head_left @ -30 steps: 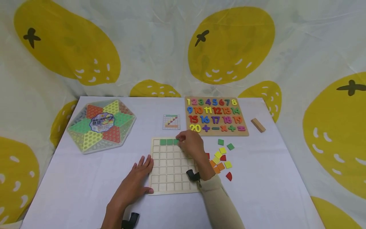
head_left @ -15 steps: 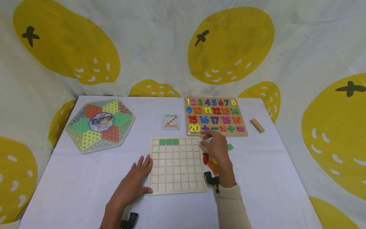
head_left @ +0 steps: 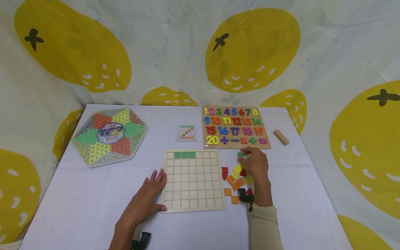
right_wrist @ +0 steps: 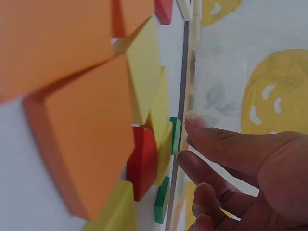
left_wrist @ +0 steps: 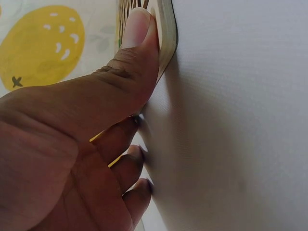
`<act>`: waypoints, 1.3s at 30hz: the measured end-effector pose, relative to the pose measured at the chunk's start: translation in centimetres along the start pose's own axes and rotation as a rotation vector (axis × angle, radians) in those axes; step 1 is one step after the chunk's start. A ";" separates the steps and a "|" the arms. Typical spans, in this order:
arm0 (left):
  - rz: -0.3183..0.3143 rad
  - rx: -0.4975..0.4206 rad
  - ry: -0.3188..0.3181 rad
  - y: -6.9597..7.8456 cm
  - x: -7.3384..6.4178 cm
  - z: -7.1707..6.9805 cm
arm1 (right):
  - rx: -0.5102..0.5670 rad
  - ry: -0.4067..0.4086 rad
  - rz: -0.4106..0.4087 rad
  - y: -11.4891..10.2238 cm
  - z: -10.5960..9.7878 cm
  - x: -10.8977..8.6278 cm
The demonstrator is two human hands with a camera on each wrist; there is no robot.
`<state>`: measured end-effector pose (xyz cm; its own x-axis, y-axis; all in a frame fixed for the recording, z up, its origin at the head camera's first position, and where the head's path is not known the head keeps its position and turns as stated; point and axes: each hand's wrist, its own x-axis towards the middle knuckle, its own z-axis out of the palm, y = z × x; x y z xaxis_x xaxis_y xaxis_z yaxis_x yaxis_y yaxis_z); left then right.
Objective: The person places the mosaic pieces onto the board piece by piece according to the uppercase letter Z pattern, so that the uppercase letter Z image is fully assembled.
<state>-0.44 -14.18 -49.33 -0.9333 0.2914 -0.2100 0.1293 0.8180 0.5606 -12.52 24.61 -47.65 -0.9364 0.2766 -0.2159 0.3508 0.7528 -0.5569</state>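
A wooden grid board (head_left: 193,210) lies flat on the white table, with green square tiles (head_left: 184,155) in its far row. My left hand (head_left: 147,196) rests at the board's left edge, fingers spread; the left wrist view shows its thumb (left_wrist: 137,29) on the rim. To the right of the board, my right hand (head_left: 255,163) reaches over the loose tiles. Its thumb and index finger are parted on either side of a green tile (right_wrist: 175,136), and no grip on it shows. Yellow tiles (head_left: 237,169), red pieces (head_left: 224,173) and orange tiles (head_left: 234,200) lie nearby.
A small pattern card (head_left: 186,133) lies beyond the board. Behind it to the right are a number puzzle (head_left: 236,127) and a wooden block (head_left: 281,137). A hexagonal star-patterned game (head_left: 110,136) sits at the far left. A fruit-print cloth (head_left: 175,52) hangs behind the table.
My right hand has moved right from the board's far row to the loose green tile, leaving three green tiles in that row. The left hand has stayed at the board's edge.
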 end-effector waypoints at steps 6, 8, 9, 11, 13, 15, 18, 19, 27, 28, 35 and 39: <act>-0.012 -0.007 -0.011 0.1 0.0 0.1 | -0.034 0.000 0.002 0.3 0.6 0.4; -0.014 -0.009 -0.012 0.0 0.0 0.1 | -0.044 0.002 -0.006 0.2 0.8 0.5; -0.015 -0.008 -0.012 0.0 0.0 0.1 | -0.047 0.003 -0.008 0.2 0.9 0.5; -0.014 -0.009 -0.011 -0.1 0.0 0.2 | -0.045 0.002 -0.014 -0.1 1.0 0.5; -0.015 -0.012 -0.010 -0.2 0.1 0.2 | -0.039 -0.002 -0.025 -0.5 1.0 0.4; -0.015 -0.013 -0.009 -0.2 0.1 0.2 | -0.033 -0.008 -0.041 -1.0 1.1 0.3; -0.008 -0.015 -0.003 -0.2 0.1 0.2 | -0.022 -0.019 -0.083 -1.6 1.1 0.1; -0.003 -0.015 0.001 -0.2 0.1 0.2 | -0.018 -0.026 -0.099 -1.7 1.2 0.0; 0.003 -0.019 0.007 -0.1 -0.1 0.1 | 0.049 -0.051 -0.234 -3.4 2.7 -0.8; 0.003 -0.019 0.007 -0.1 -0.1 0.1 | 0.054 -0.055 -0.244 -3.6 2.9 -0.9; 0.011 -0.014 0.010 -0.2 -0.1 0.1 | 0.087 -0.110 -0.290 -5.9 4.4 -1.3; 0.005 -0.018 0.011 -0.2 -0.1 0.2 | 0.082 -0.132 -0.310 -7.2 5.3 -1.4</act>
<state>-0.33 -14.26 -49.59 -0.9364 0.2899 -0.1980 0.1281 0.8072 0.5762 -13.65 15.63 -47.62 -0.9912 -0.0420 -0.1254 0.0541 0.7371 -0.6737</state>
